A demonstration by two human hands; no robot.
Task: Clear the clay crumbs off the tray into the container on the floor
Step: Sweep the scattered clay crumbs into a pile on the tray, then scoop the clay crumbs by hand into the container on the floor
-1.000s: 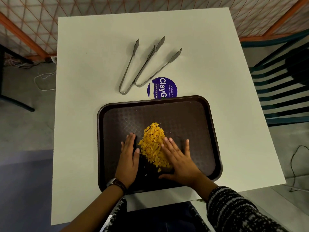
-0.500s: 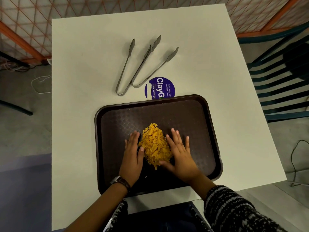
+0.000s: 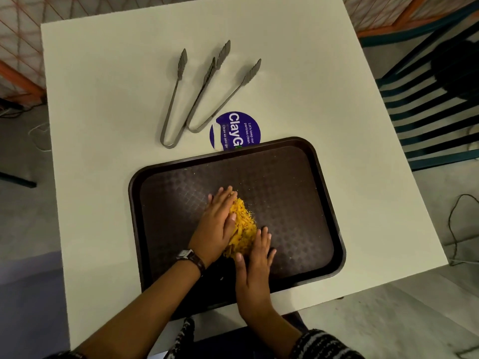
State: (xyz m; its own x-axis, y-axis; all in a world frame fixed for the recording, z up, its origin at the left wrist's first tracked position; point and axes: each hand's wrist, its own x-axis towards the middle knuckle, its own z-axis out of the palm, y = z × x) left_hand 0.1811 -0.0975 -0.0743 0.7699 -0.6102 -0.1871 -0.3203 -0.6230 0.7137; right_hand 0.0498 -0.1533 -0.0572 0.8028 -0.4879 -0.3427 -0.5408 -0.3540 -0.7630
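A dark brown tray (image 3: 298, 177) lies on the white table (image 3: 103, 125) close to its near edge. A heap of yellow-orange clay crumbs (image 3: 245, 229) sits in the tray's middle. My left hand (image 3: 216, 226) lies flat against the heap's left side, fingers together and partly over it. My right hand (image 3: 255, 265) rests flat on the tray at the heap's near right, fingers spread. Neither hand grips anything. A few tiny crumbs are scattered on the tray. The floor container is not in view.
Two metal tongs (image 3: 197, 92) lie on the table beyond the tray. A round purple sticker (image 3: 237, 129) is partly under the tray's far rim. A dark slatted chair (image 3: 435, 99) stands to the right. Cables run on the floor on both sides.
My left hand has pushed forward and over the heap's left side. My right hand has drawn back toward me. The crumb heap is narrower and pressed together.
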